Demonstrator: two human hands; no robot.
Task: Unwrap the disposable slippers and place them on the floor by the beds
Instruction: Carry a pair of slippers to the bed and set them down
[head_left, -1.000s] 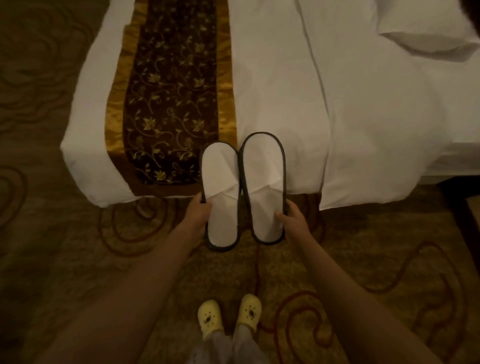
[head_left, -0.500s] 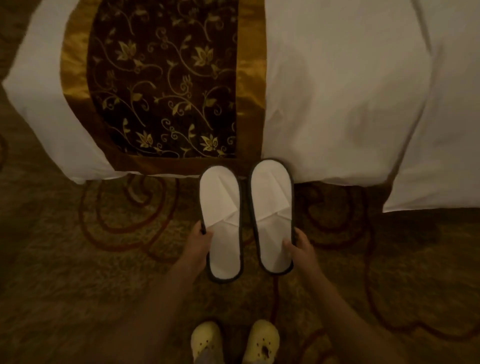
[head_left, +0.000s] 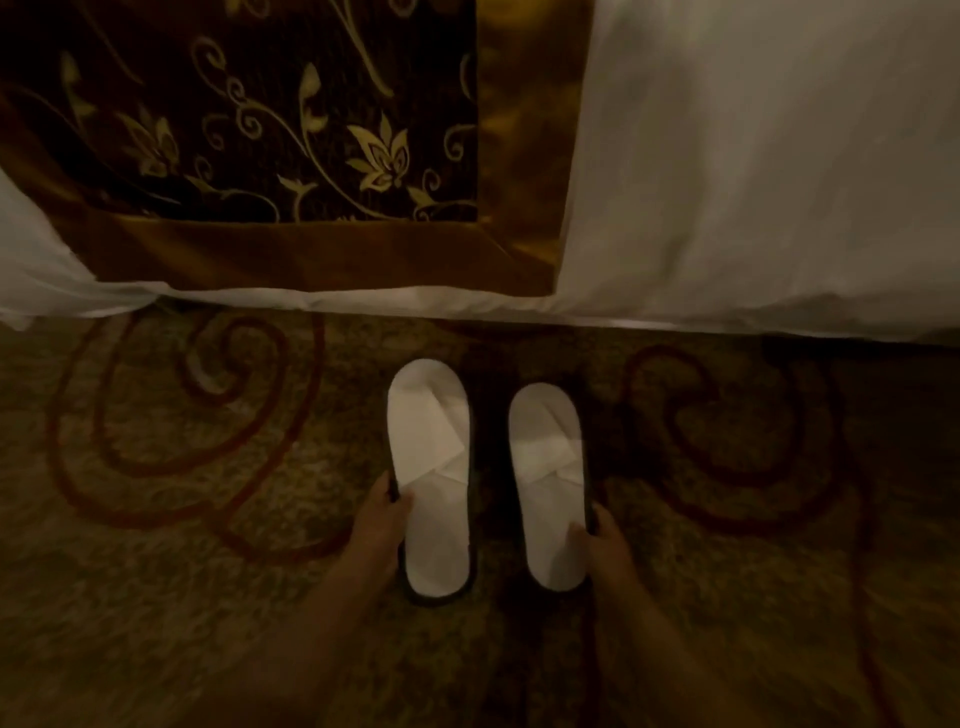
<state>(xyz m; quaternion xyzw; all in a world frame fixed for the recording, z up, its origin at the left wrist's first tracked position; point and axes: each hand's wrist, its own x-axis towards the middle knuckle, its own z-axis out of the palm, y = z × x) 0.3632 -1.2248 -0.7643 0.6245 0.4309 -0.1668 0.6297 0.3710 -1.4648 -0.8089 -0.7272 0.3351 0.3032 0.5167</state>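
Dim swirl-patterned carpet (head_left: 156, 545) beside a white bed (head_left: 753, 182), and the pair is right down at it: left slipper (head_left: 431, 483) and right slipper (head_left: 548, 493), parallel, just apart, toes aimed at the bed, heels toward the person. Left grip (head_left: 382, 519) pinches the left slipper's outer rim mid-length; right grip (head_left: 608, 543) likewise on the right. Soles touching carpet? Cannot tell. Each slipper lies inboard of its grip, so release outward, I'd judge.

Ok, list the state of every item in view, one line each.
left slipper, unwrapped, upper flat, toe toward the bed
right slipper, unwrapped, upper flat, beside the left one, not touching
left hand, pinches the left slipper's outer edge
right hand, pinches the right slipper's outer edge
bed runner, draped over the white sheet
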